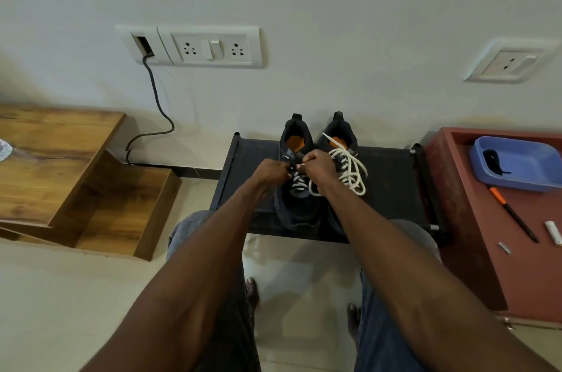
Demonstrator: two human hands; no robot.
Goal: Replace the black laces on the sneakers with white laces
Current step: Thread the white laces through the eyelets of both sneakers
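Both sneakers [316, 174], at the frame's centre on a black rack [392, 183], are seen carrying white laces [349, 171]. The left one's top eyelets are judged unfinished, where the left hand [270, 172] and right hand [317, 163] are pinched on lace ends.

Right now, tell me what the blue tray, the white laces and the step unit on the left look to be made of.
Blue tray: likely moulded plastic, smooth with rounded corners and a soft sheen.
White laces: woven fabric cord, probably cotton or polyester; matte, limp loops.
Step unit: wood or wood-look laminate; brown grain pattern, flat satin surface.
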